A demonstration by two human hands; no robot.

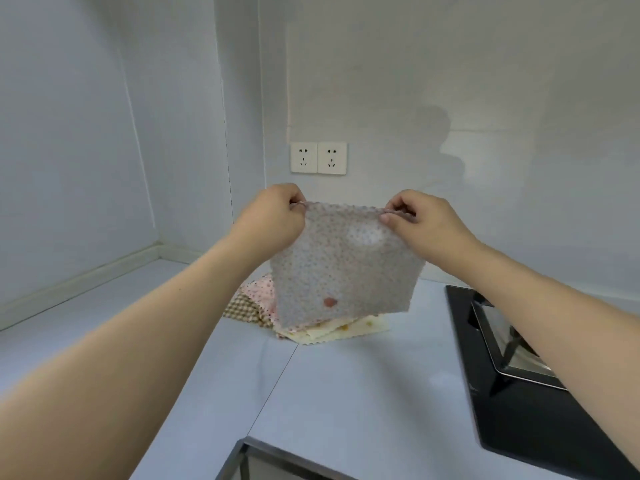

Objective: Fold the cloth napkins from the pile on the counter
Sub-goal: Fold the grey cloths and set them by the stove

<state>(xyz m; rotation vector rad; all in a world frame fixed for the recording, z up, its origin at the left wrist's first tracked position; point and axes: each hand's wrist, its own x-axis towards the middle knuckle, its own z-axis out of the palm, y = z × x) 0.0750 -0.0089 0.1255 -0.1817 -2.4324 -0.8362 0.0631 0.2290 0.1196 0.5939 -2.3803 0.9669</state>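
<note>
Head view: a thin dotted napkin (341, 261) hangs in the air, held up by its two top corners, directly above and in front of the pile (304, 318) of other napkins lying on the surface (346, 393).

The likeliest trouble is in the grip. Each corner is caught only by a small pinch of cloth, so a slip at either side would probably let the napkin swing down and land crumpled on the pile, muddling folded and unfolded pieces. The top edge sags a little between the hands, and bringing the corners together unevenly would give a skewed fold. The stove (540, 386) sits to the right of the pile; a wide lowering toward that side could drape the cloth over it.

The left hand (277, 216) is raised above the pile, fingers curled, pinching the napkin's left top corner. The right hand (420, 221) is level with it, thumb and fingers pinching the right top corner. Both forearms reach forward.
</note>
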